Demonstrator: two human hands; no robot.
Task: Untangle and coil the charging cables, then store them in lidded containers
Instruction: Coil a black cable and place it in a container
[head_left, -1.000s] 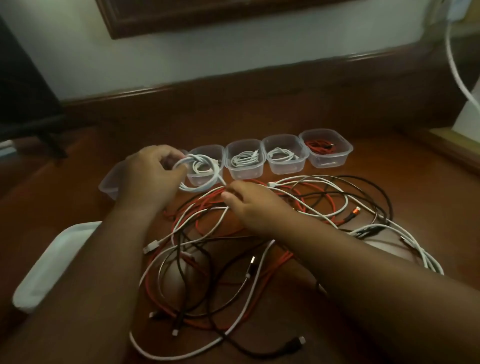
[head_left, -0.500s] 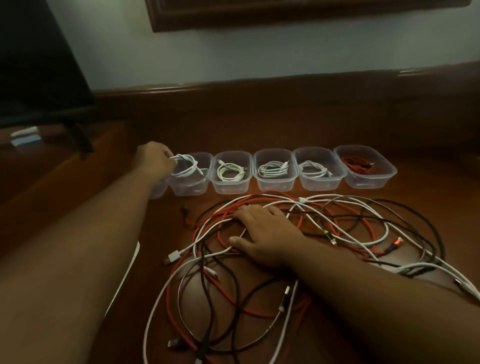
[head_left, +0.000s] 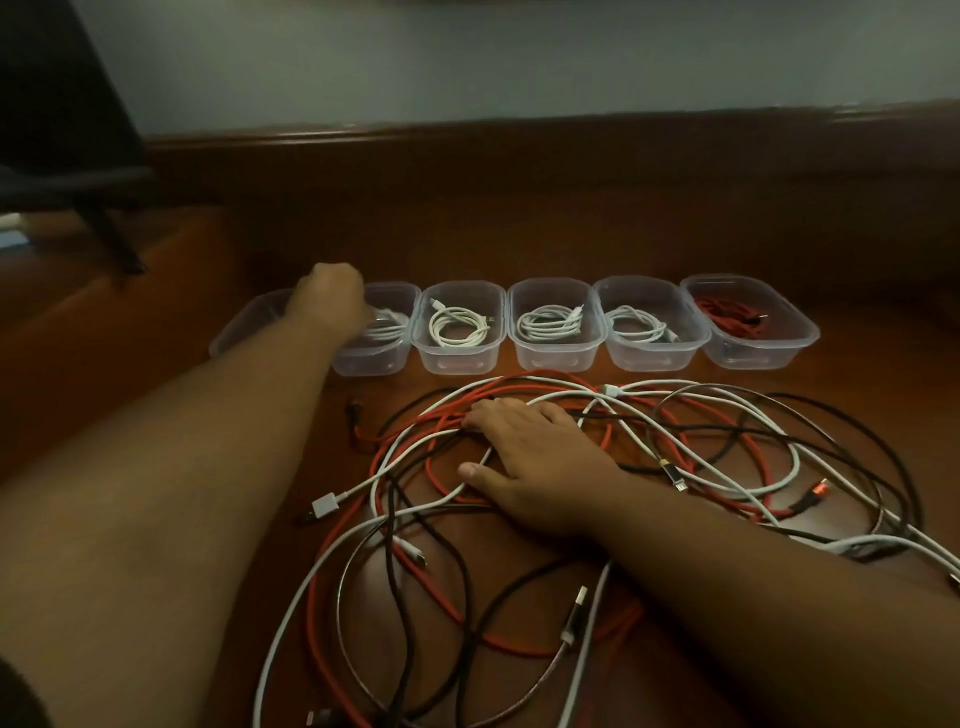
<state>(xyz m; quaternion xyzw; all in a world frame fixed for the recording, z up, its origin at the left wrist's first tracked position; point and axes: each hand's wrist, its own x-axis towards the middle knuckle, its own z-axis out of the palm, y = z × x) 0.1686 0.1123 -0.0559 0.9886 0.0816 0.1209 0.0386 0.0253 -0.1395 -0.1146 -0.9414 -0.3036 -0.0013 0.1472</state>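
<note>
Left hand reaches into a clear tub onto a white coil; its grip cannot be told. Right hand lies flat, fingers spread, on tangled cables.

A single head-worn, wide-angle view looks forward and steeply down from above the near edge of the wooden table, facing the wall behind it. The tangled cables lie close below the lens at frame centre, the row of containers beyond them. No second view shares the scene.
</note>
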